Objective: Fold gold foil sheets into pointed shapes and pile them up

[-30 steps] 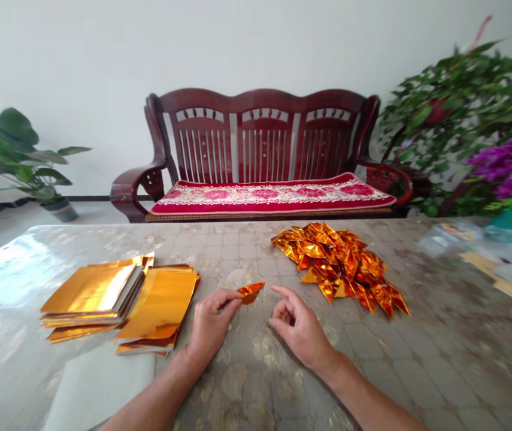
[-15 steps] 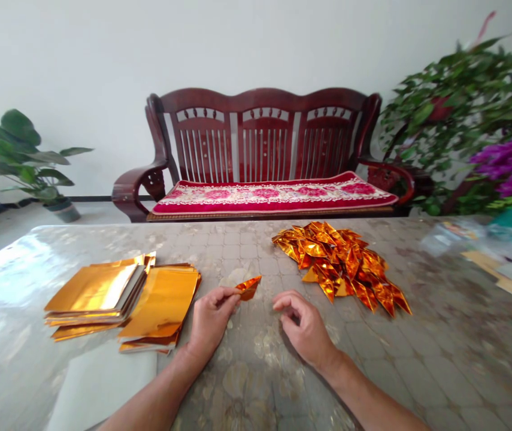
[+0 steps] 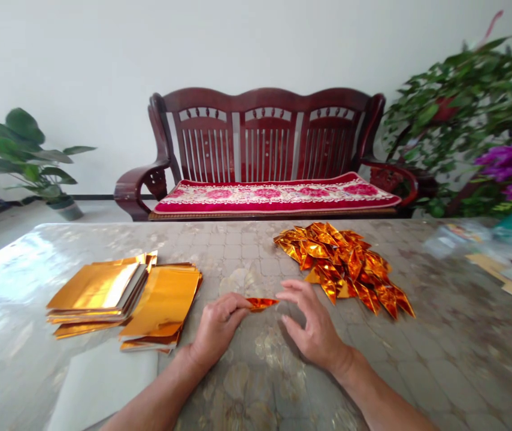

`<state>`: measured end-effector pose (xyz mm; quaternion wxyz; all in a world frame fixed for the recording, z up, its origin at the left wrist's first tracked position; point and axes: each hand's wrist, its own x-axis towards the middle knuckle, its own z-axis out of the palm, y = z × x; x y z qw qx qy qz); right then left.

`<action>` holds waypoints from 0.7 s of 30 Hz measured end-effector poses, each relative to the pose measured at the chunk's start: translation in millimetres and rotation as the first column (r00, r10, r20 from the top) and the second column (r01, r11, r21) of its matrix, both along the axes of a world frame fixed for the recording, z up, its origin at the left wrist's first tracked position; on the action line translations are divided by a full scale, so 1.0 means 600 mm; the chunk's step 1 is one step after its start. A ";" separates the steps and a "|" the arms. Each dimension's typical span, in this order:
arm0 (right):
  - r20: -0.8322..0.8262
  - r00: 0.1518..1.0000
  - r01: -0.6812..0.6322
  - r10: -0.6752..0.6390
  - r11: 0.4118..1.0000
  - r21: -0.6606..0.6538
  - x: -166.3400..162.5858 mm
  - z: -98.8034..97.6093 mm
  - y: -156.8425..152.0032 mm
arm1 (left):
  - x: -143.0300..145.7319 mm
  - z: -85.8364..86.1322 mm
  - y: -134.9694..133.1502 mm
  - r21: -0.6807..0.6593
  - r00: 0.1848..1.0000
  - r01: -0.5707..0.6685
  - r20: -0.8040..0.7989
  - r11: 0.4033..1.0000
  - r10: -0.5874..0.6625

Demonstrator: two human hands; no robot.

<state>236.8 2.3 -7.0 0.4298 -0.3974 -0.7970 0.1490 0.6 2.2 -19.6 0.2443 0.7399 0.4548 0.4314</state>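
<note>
My left hand (image 3: 222, 326) pinches one end of a small folded piece of gold foil paper (image 3: 262, 304), held over the middle of the table. The piece is narrow and pointed, and its free tip points right. My right hand (image 3: 312, 326) is beside that tip, thumb and fingers apart, with nothing seen in it. Beyond the right hand lies a pile of folded gold foil pieces (image 3: 341, 257). Left of my left hand are two stacks of flat gold foil sheets, a left stack (image 3: 94, 287) and a right stack (image 3: 163, 299).
A pale grey sheet (image 3: 105, 383) lies near the front left of the patterned table (image 3: 238, 395). Plastic bags (image 3: 457, 236) and papers (image 3: 493, 272) are at the right edge. Behind the table stands a wooden bench (image 3: 264, 137) with a red floral cushion (image 3: 278, 194), between potted plants.
The left hand has brought the folded foil piece a little lower and to the right, turning it nearly level. My right hand has opened its fingers wider beside the tip.
</note>
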 end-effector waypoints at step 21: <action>0.093 0.953 -0.279 0.289 0.954 -0.110 -0.006 -0.013 0.004 | 0.001 0.004 -0.002 -0.018 0.970 0.231 -0.067 0.973 -0.232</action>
